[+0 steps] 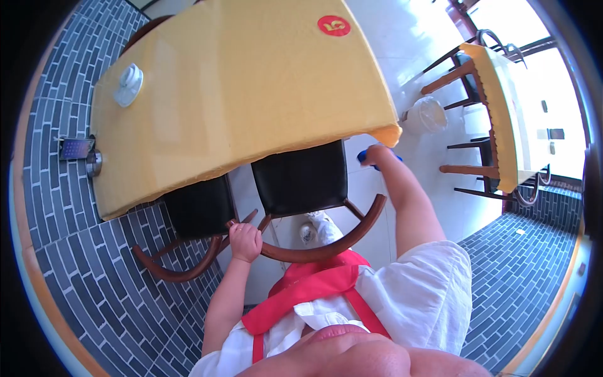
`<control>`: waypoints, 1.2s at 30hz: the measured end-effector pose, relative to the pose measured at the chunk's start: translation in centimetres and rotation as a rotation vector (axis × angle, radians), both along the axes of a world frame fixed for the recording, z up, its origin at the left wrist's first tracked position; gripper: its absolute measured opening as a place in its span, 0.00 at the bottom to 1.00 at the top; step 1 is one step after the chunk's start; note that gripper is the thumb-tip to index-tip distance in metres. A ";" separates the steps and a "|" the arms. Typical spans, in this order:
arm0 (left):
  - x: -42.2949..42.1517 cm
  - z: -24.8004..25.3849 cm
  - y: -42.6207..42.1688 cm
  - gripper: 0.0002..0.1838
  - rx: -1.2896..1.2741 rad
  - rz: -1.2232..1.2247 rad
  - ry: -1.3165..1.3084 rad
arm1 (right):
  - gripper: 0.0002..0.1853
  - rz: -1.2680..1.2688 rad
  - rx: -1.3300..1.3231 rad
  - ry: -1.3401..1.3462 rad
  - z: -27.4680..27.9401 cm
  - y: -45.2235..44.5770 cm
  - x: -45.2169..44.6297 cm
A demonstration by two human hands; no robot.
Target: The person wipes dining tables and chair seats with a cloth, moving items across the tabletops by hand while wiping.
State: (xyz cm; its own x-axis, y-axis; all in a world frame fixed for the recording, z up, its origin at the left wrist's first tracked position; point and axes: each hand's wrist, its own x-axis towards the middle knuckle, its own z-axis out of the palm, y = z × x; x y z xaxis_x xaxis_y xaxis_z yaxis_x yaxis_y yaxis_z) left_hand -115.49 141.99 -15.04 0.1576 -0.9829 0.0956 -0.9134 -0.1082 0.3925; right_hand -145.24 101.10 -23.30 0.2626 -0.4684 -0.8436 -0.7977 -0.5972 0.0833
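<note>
My left hand (pixel 245 242) is closed around the end of a curved wooden chair back (pixel 320 248). That chair has a black seat (pixel 301 179), partly under the table edge. My right hand (pixel 378 154) is closed on a blue cloth (pixel 362 156), near the right front corner of the table; little of the cloth shows around the fingers. The table wears a yellow tablecloth (pixel 251 81) with a red round number sticker (pixel 333 26) on it.
A second black-seated chair (pixel 200 207) stands at left by the grey brick wall (pixel 56 207). White dishes (pixel 129 85) sit on the table's left side. A lined bin (pixel 427 115) stands on the floor. Another yellow-covered table (pixel 509 119) with chairs is by the window.
</note>
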 end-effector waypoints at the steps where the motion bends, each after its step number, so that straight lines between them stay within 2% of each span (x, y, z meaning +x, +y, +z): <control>1: 0.1 0.0 0.1 0.08 0.022 -0.006 -0.025 | 0.30 -0.322 -0.047 -0.191 1.4 -0.6 -2.7; 2: 0.1 -0.1 -0.1 0.09 0.047 -0.007 -0.046 | 0.29 -0.431 -0.212 -0.489 2.5 -0.1 -5.5; 4: -0.6 0.2 0.6 0.11 0.091 -0.003 -0.078 | 0.27 -0.532 -0.211 -0.384 5.6 -0.8 -8.6; 7: -0.7 -0.1 0.5 0.14 0.124 0.023 -0.153 | 0.32 -0.751 -0.264 -0.802 6.5 0.4 -13.7; 11: -1.4 -1.1 1.5 0.16 0.159 0.075 -0.195 | 0.30 -0.973 -0.048 -0.780 13.4 5.3 -15.4; 13: -1.8 -0.3 1.7 0.16 0.206 0.093 -0.201 | 0.28 -1.080 -0.007 -0.758 14.6 6.4 -16.7; 20: -2.3 0.0 2.4 0.18 0.247 0.118 -0.240 | 0.29 -1.305 -0.060 -1.050 15.8 8.0 -24.0; 22: -1.9 0.1 1.3 0.09 0.270 0.181 -0.190 | 0.28 -1.398 0.025 -1.206 15.8 8.0 -26.1; 24: -2.0 0.1 -0.6 0.06 0.348 0.301 -0.082 | 0.27 -1.559 0.107 -1.375 15.1 7.9 -27.2; 26: -4.7 -0.1 -5.9 0.15 0.038 0.434 -0.131 | 0.26 -1.630 0.178 -1.459 12.7 7.3 -28.1; 29: -16.1 6.4 -18.9 0.20 -0.201 0.113 0.123 | 0.28 -1.685 0.328 -1.512 12.4 6.9 -25.8; 30: -20.7 9.3 -22.4 0.27 -0.125 -0.044 0.322 | 0.28 -1.637 0.361 -1.501 12.4 6.7 -24.9; 32: -28.7 9.8 -26.6 0.44 -0.002 -0.302 0.577 | 0.29 -1.532 0.498 -1.485 15.3 6.2 -23.0; 34: -34.6 12.3 -29.6 0.46 0.110 -0.334 0.819 | 0.36 -1.420 0.675 -1.499 16.2 5.4 -22.4; 36: -36.3 10.4 -31.9 0.44 -0.030 -0.216 0.767 | 0.36 -1.285 0.833 -1.540 19.2 4.2 -22.4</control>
State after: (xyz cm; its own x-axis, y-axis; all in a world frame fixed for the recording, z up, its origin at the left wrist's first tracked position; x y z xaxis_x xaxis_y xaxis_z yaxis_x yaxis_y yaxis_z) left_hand -151.80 110.07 -4.65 -0.0031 -0.9979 0.0645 -0.3866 0.0607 0.9203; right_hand -167.68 105.26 -4.14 0.6757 -0.6310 -0.3812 0.1516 0.6250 -0.7658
